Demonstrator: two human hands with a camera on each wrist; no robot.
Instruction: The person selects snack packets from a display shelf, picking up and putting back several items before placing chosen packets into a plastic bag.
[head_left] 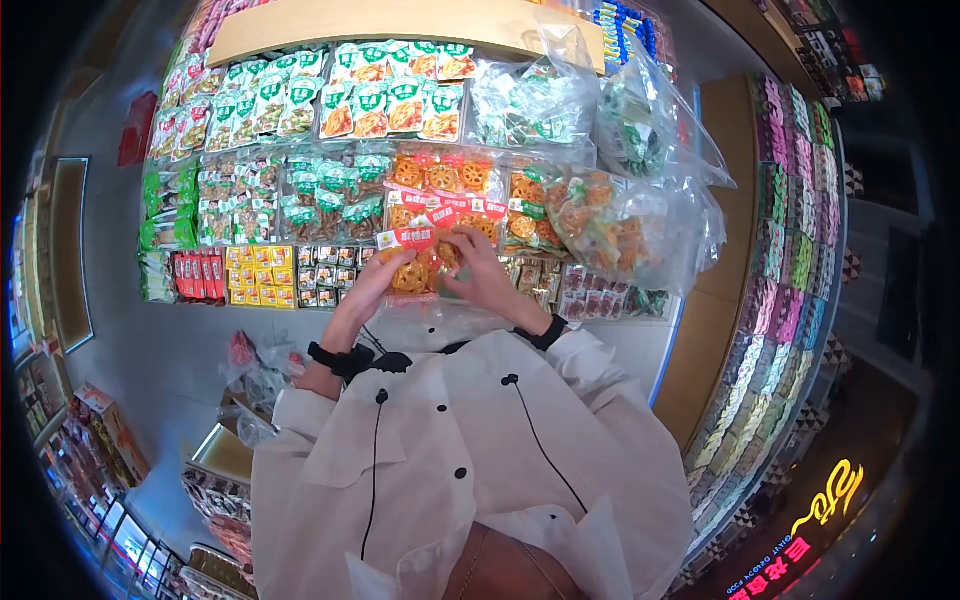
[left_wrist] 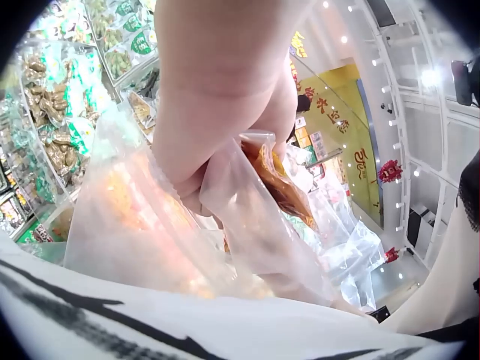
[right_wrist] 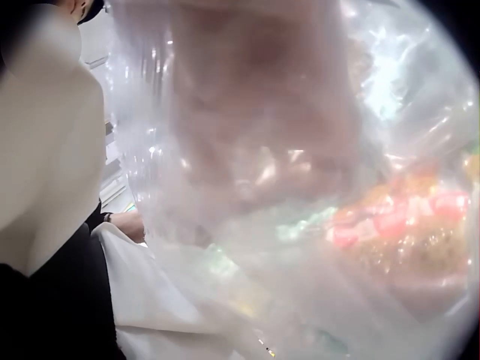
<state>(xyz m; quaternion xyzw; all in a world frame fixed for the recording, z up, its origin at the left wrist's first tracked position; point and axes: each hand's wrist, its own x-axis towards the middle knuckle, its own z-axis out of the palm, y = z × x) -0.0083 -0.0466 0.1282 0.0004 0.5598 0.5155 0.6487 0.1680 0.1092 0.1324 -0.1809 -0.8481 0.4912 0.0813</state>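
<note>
In the head view both hands meet over a small snack packet with a red label and orange-brown slices inside. The left hand pinches its left side, thumb toward the label. From the right, the right hand grips the packet's other side with bent fingers. Close up in the left wrist view, the left hand is over a clear plastic bag, with a brown packet beside its fingers. Cloudy plastic covers most of the right wrist view, blurring the right hand behind it.
Rows of packets such as the white-and-green ones fill the display under a wooden ledge. Large clear bags bulge over its right side. A tall stocked rack stands at right, and plastic bags lie at lower left.
</note>
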